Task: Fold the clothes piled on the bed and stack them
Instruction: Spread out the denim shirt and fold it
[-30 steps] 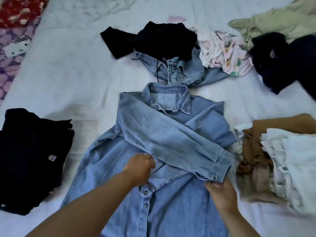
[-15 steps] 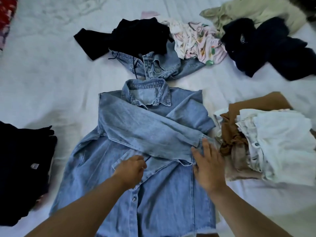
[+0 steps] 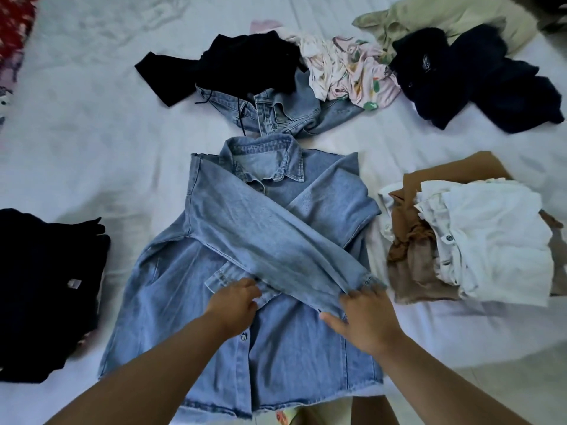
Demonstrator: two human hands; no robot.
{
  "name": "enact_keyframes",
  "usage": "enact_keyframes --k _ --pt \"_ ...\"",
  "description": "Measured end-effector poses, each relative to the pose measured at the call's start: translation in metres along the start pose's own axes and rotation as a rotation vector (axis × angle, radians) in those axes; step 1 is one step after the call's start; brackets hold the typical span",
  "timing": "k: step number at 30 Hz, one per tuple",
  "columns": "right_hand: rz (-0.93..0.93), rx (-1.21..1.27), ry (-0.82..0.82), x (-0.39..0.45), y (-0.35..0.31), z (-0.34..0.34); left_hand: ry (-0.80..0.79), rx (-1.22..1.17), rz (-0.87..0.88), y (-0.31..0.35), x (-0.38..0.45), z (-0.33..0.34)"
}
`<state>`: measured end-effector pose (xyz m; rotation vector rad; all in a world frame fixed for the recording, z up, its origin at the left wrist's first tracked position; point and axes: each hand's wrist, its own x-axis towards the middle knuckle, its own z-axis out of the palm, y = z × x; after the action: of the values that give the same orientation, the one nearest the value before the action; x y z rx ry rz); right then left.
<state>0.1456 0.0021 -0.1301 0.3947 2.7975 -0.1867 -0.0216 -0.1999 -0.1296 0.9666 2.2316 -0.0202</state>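
head view, ordered from largest item to smallest.

bed sheet (image 3: 101, 142): white, carries everything. beyond the hands, at the far side, lies the unfolded remainder: a black garment (image 3: 245, 61), a second denim piece (image 3: 285, 113), a floral top (image 3: 349, 72), a dark navy garment (image 3: 478, 78) and a pale green garment (image 3: 454, 16).

denim shirt (image 3: 276, 348): the item in hand, spread flat directly under both hands, collar pointing away from the person. one sleeve (image 3: 270, 237) lies diagonally across the chest, and its cuff ends at the right hand.

dark folded stack (image 3: 46, 289): well apart, to the left of the left hand. light stack (image 3: 491, 237) of white and brown pieces: near, to the right of the right hand.

procedure, judged from the layout: the step is sleeve placement. keep the sleeve flat against the body panel, align the cuff inside the side edge, and smooth creases before folding the sides inward. bunched denim will give a thick, uneven fold.

right hand (image 3: 365, 320): palm down, fingers bent over the cuff end of the sleeve, thumb extended along the sleeve's lower edge. it appears to hold the cuff.

left hand (image 3: 236, 305): fingers curled onto the shirt front, at the placket just below the sleeve. whether it pinches fabric or only presses cannot be determined.
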Motion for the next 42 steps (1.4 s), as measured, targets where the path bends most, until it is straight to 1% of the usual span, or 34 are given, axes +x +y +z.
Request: enact_keyframes --k 4,8,11,15,17,19,20,22,24,27,29,30,32,35,36,37,39,40,41,42 --pt "0.022 0.021 0.143 0.018 -0.008 -0.005 0.051 0.048 -0.078 -0.011 0.002 0.0" --pt "-0.033 0.096 0.178 0.051 -0.026 -0.015 0.083 0.066 -0.215 -0.035 0.007 -0.001" --pt "-0.054 0.137 0.139 0.084 -0.047 -0.022 0.108 -0.014 -0.316 -0.059 0.014 -0.004" --pt "-0.148 0.162 -0.012 0.14 -0.074 -0.029 0.165 -0.136 -0.412 -0.09 0.028 -0.013" --pt "-0.208 0.193 -0.037 0.169 -0.086 -0.034 0.23 -0.129 -0.418 -0.102 0.034 -0.017" --pt "-0.236 0.226 -0.028 0.199 -0.099 -0.037 0.339 -0.097 -0.418 -0.117 0.043 -0.016" --pt "-0.251 0.229 -0.035 0.213 -0.105 -0.037 0.357 -0.105 -0.418 -0.125 0.048 -0.015" --pt "-0.273 0.249 -0.035 0.245 -0.116 -0.037 0.313 -0.096 -0.404 -0.135 0.055 -0.016" --pt "-0.276 0.311 0.001 0.278 -0.127 -0.04 0.317 -0.072 -0.34 -0.145 0.059 -0.017" --pt "-0.222 0.437 0.004 0.323 -0.14 -0.048 0.318 -0.043 -0.26 -0.161 0.059 -0.017" --pt "-0.17 0.53 -0.032 0.347 -0.149 -0.054 0.328 -0.085 -0.274 -0.167 0.058 -0.018" --pt "-0.164 0.555 -0.047 0.355 -0.153 -0.056 0.339 -0.137 -0.314 -0.168 0.059 -0.018" --pt "-0.202 0.528 -0.06 0.369 -0.165 -0.061 0.366 -0.258 -0.422 -0.171 0.059 -0.022" --pt "-0.289 0.482 -0.013 0.385 -0.188 -0.072 0.53 -0.481 -0.526 -0.182 0.062 -0.025" --pt "-0.318 0.47 -0.022 0.389 -0.195 -0.077 0.583 -0.551 -0.556 -0.186 0.063 -0.027" --pt "-0.349 0.445 -0.053 0.393 -0.202 -0.081 0.613 -0.608 -0.617 -0.19 0.064 -0.028" --pt "-0.392 0.339 -0.107 0.392 -0.209 -0.08 0.638 -0.702 -0.815 -0.198 0.065 -0.03" --pt "-0.404 0.274 -0.094 0.388 -0.208 -0.077 0.684 -0.715 -0.891 -0.202 0.065 -0.032" --pt "-0.411 0.219 -0.05 0.382 -0.207 -0.072 0.745 -0.681 -0.914 -0.203 0.064 -0.034" --pt "-0.413 0.188 0.012 0.374 -0.204 -0.066 0.798 -0.612 -0.887 -0.203 0.063 -0.036"
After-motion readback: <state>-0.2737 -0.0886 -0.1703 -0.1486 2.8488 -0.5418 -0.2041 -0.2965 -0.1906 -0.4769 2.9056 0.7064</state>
